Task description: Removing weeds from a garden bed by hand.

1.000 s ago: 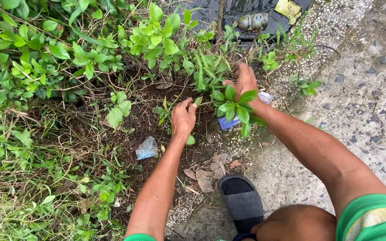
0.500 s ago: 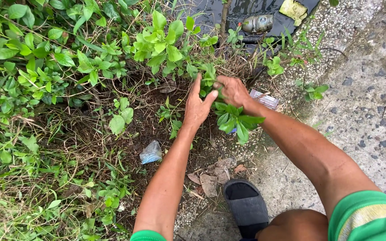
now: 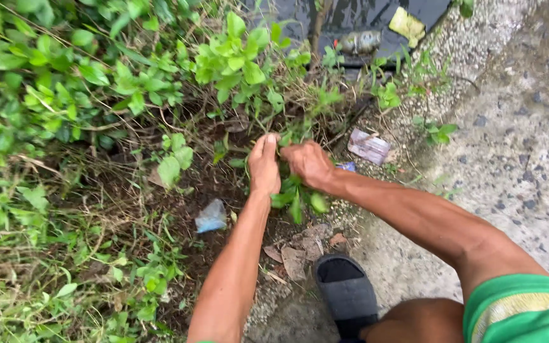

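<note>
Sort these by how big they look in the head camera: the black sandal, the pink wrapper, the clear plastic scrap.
1. black sandal, though it sits nearest the camera
2. pink wrapper
3. clear plastic scrap, close to the wrapper, so that order is unsure

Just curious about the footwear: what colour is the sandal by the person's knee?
The sandal is black, with a dark grey ribbed strap; the head view shows it.

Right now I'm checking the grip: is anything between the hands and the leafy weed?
Nothing visible. The left hand and right hand are already closed around the leafy weed near its base, its leaves hanging beneath them over bare soil.
</note>
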